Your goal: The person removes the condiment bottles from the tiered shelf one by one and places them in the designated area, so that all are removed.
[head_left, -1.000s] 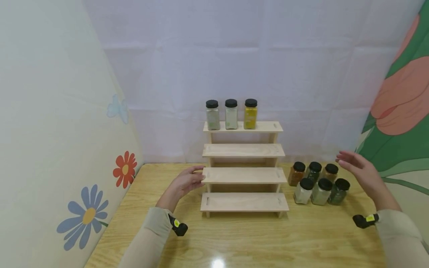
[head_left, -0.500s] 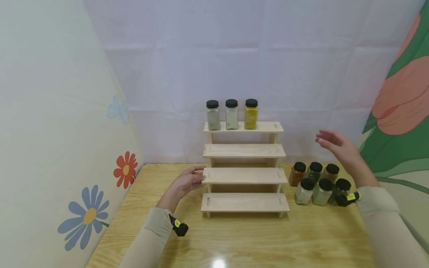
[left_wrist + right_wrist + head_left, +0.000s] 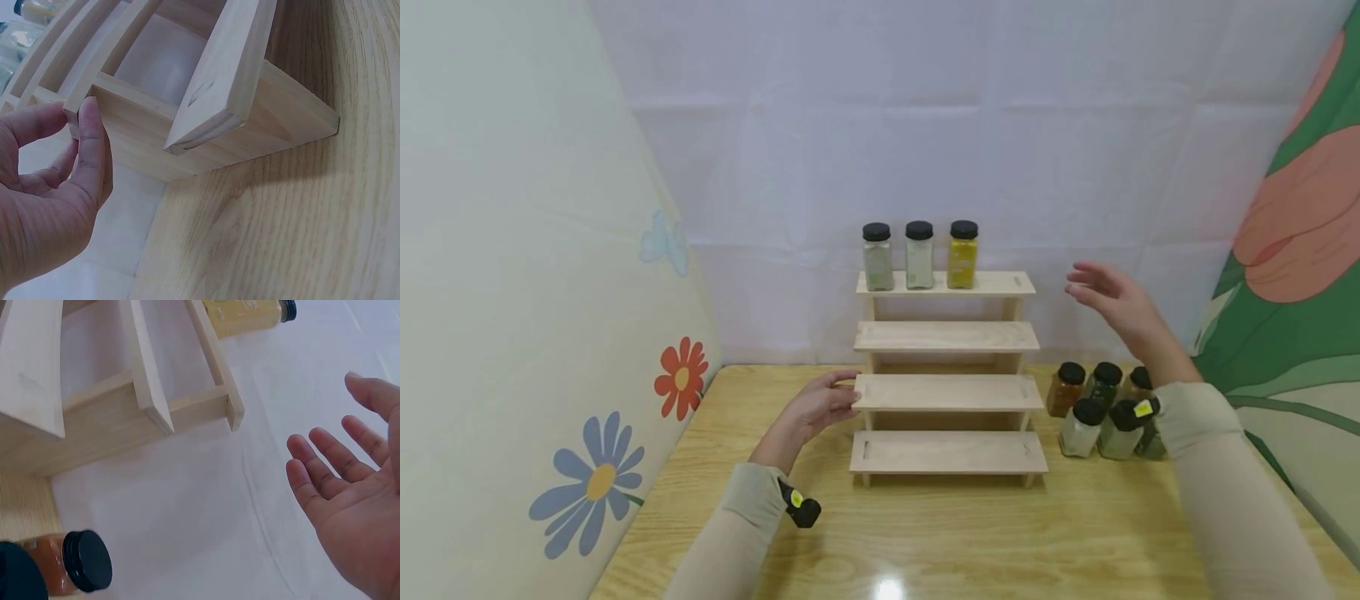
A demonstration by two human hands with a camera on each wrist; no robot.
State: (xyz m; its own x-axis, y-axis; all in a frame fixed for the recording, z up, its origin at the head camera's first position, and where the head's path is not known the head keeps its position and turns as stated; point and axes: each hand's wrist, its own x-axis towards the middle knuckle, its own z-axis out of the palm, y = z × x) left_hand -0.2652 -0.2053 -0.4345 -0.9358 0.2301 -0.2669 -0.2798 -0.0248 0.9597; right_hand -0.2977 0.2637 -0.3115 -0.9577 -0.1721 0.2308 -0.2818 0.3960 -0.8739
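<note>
A pale wooden four-tier shelf rack (image 3: 946, 392) stands on the table. My left hand (image 3: 815, 410) pinches the left end of its second tier from the bottom, as the left wrist view shows with thumb and fingers (image 3: 91, 147) on the board's corner. Three black-capped spice jars stand on the top tier: a greyish one (image 3: 877, 265), a pale one (image 3: 919, 263) and a yellow one (image 3: 962, 262). In the air right of the top tier is my right hand (image 3: 1116, 307), its fingers loosely bent and holding nothing.
Several more black-capped spice jars, among them a reddish-orange one (image 3: 1064, 396) and a whitish one (image 3: 1080, 433), stand grouped right of the rack, partly covered by my right wrist. A white cloth (image 3: 805, 167) hangs behind the wooden table (image 3: 925, 533).
My right hand has moved left and upward, from beside the grouped jars to near the top tier's right end. The left hand, the rack and the jars stay in place.
</note>
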